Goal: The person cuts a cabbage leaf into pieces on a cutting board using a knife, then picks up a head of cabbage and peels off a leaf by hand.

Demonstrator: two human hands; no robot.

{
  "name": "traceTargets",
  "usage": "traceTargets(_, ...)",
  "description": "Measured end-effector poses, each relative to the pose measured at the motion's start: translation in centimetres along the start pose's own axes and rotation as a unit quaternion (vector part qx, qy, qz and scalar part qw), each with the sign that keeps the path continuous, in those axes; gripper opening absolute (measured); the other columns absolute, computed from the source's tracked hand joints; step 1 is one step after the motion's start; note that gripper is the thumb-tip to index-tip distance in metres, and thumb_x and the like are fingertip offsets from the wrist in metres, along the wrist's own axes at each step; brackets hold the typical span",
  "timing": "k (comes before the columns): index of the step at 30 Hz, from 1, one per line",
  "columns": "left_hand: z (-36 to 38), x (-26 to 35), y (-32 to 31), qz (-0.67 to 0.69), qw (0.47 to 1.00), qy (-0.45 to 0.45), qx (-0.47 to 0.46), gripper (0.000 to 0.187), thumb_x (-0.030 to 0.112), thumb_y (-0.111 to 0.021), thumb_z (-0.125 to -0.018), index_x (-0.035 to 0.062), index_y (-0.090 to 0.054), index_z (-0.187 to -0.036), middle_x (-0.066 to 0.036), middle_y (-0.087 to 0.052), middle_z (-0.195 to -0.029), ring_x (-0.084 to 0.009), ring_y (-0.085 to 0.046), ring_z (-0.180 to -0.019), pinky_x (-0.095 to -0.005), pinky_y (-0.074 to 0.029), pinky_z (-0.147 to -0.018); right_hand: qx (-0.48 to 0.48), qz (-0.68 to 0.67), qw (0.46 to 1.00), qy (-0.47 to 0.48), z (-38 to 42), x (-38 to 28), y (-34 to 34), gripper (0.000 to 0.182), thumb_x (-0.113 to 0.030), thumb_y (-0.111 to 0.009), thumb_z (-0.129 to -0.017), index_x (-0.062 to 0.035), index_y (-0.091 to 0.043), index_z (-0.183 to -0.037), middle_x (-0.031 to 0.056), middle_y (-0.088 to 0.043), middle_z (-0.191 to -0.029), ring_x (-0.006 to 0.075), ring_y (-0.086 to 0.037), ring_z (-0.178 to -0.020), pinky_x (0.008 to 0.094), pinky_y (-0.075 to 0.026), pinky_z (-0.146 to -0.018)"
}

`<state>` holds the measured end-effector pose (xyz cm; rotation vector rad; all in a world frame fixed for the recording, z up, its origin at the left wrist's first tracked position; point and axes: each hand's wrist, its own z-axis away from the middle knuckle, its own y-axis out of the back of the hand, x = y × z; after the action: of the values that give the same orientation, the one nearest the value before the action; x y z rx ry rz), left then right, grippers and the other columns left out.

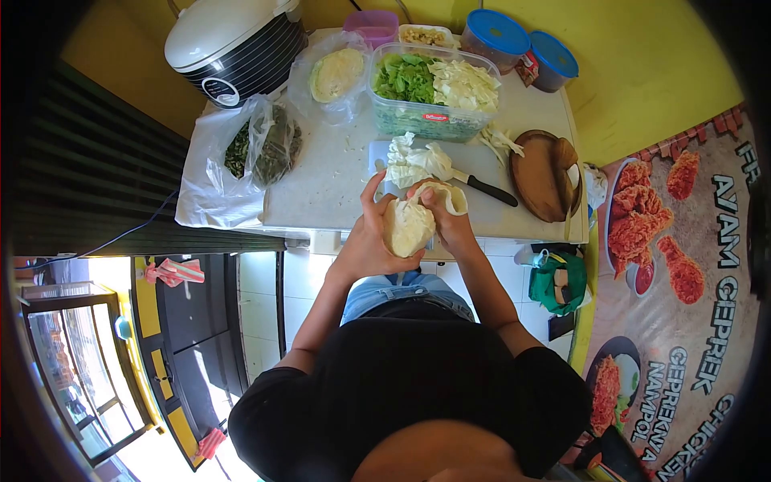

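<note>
My left hand [365, 233] is wrapped round a pale piece of cabbage [409, 228], held in front of the table's near edge. Against its upper right side, my right hand [446, 227] grips a curled cabbage leaf [455, 201] between thumb and fingers. Just beyond both hands, torn cabbage leaves [418, 161] lie on a white cutting board [377, 153]. A knife [491, 191] with a black handle rests beside them, its blade partly hidden under the leaves.
Behind the board stands a clear container [434, 127] of chopped greens and sliced cabbage. A bagged cabbage [337, 75], a plastic bag of dark greens [269, 145] and a rice cooker [233, 52] are on the left. At right sit a wooden mortar [534, 177] and blue-lidded tubs [496, 32].
</note>
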<state>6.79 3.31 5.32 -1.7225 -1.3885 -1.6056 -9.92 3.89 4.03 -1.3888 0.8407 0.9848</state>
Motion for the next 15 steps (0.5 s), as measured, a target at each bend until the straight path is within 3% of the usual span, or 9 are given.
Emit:
traceTargets(3,-0.3,-0.2,0.0,-0.024,1.000,-0.013,-0.003,0.117,0.022,-0.081,-0.061,-0.0020,0.002,-0.140,-0.024,-0.057,-0.106,-0.0410,-0.061,-0.096,-0.0400,-0.049,-0.087,0.044,0.012,0.998,0.039,-0.4,0.0,-0.5,0.041,-0.041,-0.067,-0.088,-0.0003,-0.066,-0.091,0.0027,-0.064,-0.079,0.0090,-0.059,-0.072,0.0235,-0.048,-0.064)
traceTargets(13,-0.7,-1.3,0.3,0.053,0.998,-0.008,-0.026,0.118,0.020,-0.083,-0.058,0.0006,-0.001,-0.142,-0.025,-0.055,-0.112,-0.0390,-0.060,-0.101,-0.0394,-0.047,-0.092,0.051,-0.024,0.998,0.005,-1.6,-0.4,-0.5,0.040,-0.042,-0.065,-0.089,-0.0017,-0.065,-0.091,0.0034,-0.064,-0.082,0.0088,-0.059,-0.074,0.0235,-0.048,-0.064)
traceTargets(15,-0.8,-1.5,0.2,0.078,0.995,-0.044,-0.050,0.119,0.017,-0.082,-0.059,0.0045,0.001,-0.143,-0.024,-0.055,-0.113,-0.0354,-0.058,-0.105,-0.0384,-0.044,-0.095,0.078,-0.122,0.986,-0.077,-2.2,-0.4,-0.6,0.037,-0.039,-0.063,-0.091,-0.0029,-0.066,-0.091,0.0030,-0.064,-0.083,0.0091,-0.059,-0.075,0.0243,-0.049,-0.067)
